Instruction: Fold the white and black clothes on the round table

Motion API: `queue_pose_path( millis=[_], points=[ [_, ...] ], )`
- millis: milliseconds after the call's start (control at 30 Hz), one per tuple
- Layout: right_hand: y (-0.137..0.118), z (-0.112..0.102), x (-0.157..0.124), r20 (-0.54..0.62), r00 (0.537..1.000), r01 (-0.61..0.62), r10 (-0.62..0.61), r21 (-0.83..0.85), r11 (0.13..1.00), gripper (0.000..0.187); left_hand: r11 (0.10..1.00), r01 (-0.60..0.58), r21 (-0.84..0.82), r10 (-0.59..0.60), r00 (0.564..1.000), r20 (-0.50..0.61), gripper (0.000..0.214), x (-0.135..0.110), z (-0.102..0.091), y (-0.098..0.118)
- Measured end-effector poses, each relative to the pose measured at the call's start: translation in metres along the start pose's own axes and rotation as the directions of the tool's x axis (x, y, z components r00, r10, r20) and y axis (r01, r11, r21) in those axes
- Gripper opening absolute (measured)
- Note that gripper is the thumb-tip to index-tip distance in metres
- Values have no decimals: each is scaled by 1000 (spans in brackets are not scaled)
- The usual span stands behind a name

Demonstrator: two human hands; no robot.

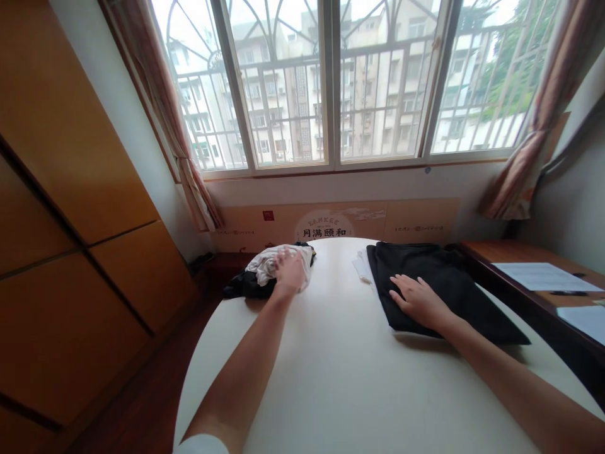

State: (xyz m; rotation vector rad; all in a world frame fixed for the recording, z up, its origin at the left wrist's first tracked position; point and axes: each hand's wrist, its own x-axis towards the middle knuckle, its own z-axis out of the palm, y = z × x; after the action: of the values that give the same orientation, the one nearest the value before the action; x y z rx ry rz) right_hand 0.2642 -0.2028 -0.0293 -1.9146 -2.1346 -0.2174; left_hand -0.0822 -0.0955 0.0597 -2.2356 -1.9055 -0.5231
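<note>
My left hand (290,272) reaches to a crumpled white garment (265,263), its slightly blurred fingers spread over the cloth. Under and beside that garment is a bunched black one (246,288), at the table's far left edge. On the right, my right hand (418,301) rests flat on a folded black garment (439,271), fingers extended and a little apart. White cloth (363,267) peeks out beneath the left side of the black fold. Both piles lie on a round white table (326,366).
A wooden desk (486,249) with paper sheets (543,276) and a pen (570,293) stands at the right. Wooden cabinets (108,252) line the left. Behind the table are a printed cardboard panel (420,214) and a barred window (333,94) with tied curtains (524,164).
</note>
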Motion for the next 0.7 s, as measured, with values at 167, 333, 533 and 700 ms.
queue_pose_path(
  millis=[167,333,533,700],
  points=[
    [1,0,0,-12,1000,-8,9,13,1000,55,999,-45,-15,43,996,-80,40,2,2,-22],
    [2,-1,0,-28,1000,-5,7,47,999,53,996,-44,-76,35,991,-127,36,4,-2,-13],
    [1,-1,1,-54,998,-17,21,87,996,49,961,-97,-259,21,959,-282,33,5,-33,2],
    [0,-5,0,-103,994,-12,28,154,988,50,824,-278,-493,84,921,-380,26,-6,-78,38]
  ],
)
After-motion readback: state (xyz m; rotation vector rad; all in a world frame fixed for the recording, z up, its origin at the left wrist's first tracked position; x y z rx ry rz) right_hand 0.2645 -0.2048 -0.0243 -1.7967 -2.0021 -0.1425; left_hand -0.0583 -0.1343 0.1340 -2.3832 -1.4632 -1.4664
